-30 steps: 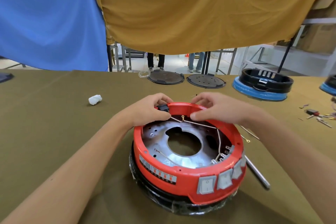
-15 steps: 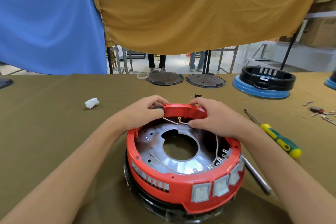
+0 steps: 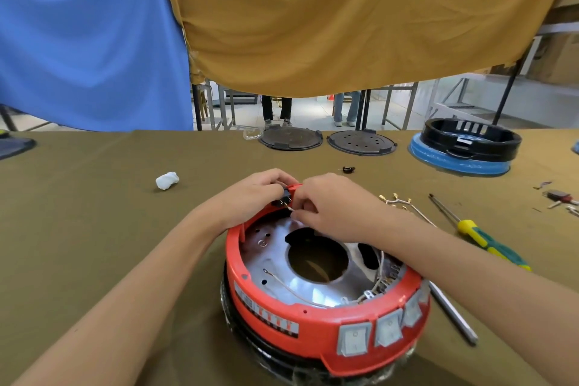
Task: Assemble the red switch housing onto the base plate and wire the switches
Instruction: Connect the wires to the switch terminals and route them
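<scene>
— What's the red switch housing [image 3: 313,332] doing from your end?

— I see it seated as a ring on the silver base plate [image 3: 275,255], three grey rocker switches [image 3: 387,329] along its near wall.

— And the wiring?

— Thin pale wires [image 3: 291,288] lie loose across the plate; a small black socket [image 3: 283,199] sits at the far rim.

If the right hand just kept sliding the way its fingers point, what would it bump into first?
The right hand points left along the far rim of the red housing. It would almost at once meet the small black part there and the left hand gripping it, though depth is hard to judge.
</scene>
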Tool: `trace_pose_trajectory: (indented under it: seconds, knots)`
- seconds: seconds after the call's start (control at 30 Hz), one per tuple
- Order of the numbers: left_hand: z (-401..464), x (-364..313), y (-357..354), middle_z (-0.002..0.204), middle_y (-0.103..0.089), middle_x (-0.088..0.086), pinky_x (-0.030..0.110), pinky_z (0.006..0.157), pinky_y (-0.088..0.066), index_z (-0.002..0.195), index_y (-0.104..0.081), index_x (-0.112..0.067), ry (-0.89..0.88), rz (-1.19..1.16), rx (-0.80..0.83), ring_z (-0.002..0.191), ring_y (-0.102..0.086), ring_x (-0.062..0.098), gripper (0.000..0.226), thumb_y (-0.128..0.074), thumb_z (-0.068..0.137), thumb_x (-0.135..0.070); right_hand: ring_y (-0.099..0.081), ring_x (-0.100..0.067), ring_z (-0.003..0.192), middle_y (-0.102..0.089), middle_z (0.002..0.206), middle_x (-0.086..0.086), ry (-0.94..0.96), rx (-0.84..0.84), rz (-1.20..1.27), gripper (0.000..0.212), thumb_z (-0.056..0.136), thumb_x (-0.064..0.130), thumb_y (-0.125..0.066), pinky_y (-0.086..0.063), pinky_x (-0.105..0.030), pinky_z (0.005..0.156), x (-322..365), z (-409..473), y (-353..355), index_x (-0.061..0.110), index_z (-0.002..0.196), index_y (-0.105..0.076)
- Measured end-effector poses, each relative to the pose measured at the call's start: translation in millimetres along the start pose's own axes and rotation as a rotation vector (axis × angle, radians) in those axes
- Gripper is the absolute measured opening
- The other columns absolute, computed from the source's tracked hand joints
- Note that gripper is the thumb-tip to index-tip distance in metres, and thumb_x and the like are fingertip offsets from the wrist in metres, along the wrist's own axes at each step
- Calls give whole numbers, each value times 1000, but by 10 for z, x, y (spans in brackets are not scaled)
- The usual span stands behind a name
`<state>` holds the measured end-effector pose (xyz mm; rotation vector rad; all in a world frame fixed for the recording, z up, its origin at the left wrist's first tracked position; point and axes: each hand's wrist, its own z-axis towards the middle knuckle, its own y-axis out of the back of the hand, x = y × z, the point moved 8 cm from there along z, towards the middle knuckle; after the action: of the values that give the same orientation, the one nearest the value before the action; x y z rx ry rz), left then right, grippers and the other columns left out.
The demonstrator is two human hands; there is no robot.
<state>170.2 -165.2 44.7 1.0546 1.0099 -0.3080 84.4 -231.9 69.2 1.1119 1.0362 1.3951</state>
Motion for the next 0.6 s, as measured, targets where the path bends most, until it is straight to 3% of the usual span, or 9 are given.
trace_pose_trajectory:
  seconds: [0.2,0.37,0.47,0.6]
  knots:
    - [-1,5,-5,109,-70,-2,26,93,-44,111,-64,-22,8,-21,1,97,-61,5,33,-41,97,-4,-63,-24,72,-70,75,-4,-43,-88,56,19,91,20,-58,-54,-39,71,67,32,75,14,82,-74]
    - [-5,3,-17,115,-68,1,29,99,-42,113,-64,-18,19,-37,14,110,-60,13,37,-39,95,1,-52,-24,56,-50,52,1,-63,-164,71,26,86,15,-59,-54,-39,70,106,24,102,17,60,-58]
    - [-11,-3,-16,110,-68,1,29,96,-43,113,-63,-15,16,-54,6,102,-59,11,34,-39,95,2,-51,-26,58,-47,53,0,-72,-169,34,24,86,14,-57,-52,-40,69,149,46,79,13,63,-59]
    - [-18,3,-13,116,-67,8,31,97,-45,115,-61,-12,38,-88,2,101,-60,12,33,-42,94,3,-61,-27,68,-65,67,-7,-94,-133,36,22,91,17,-57,-52,-36,69,112,58,74,6,79,-72]
